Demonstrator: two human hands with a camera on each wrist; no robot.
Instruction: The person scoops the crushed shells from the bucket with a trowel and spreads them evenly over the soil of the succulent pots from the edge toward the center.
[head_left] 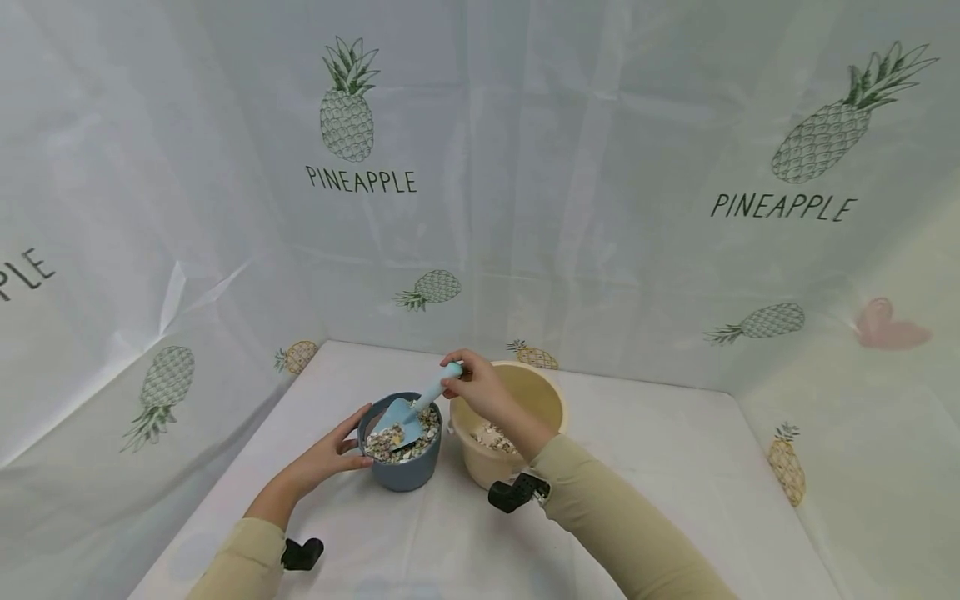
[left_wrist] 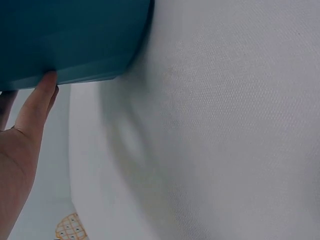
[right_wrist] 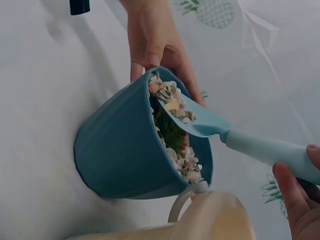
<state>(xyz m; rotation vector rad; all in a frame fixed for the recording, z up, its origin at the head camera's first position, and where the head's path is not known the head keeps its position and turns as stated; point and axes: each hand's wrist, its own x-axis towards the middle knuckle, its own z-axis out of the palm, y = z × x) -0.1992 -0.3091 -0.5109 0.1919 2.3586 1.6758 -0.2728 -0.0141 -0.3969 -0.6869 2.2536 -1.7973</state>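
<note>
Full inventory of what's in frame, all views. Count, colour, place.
Pot: 1, dark blue, on the table, left of the bucket
Bucket: 1, cream, on the table, right of the pot
Bucket handle: 1, pale, at the bucket's side
Scoop: 1, light blue, blade over the pot
Shell-like bits: many, mixed white and brown, in the pot, in the bucket and on the scoop
Table: 1, white, under both containers
Sheeting: count unclear, pale, pineapple prints, around the table
Pink print: 1, far right
Wrist devices: 2, black, one per wrist
Sleeves: 2, tan, on the forearms
Left hand: 1, touching the pot
Right hand: 1, holding the scoop's handle
</note>
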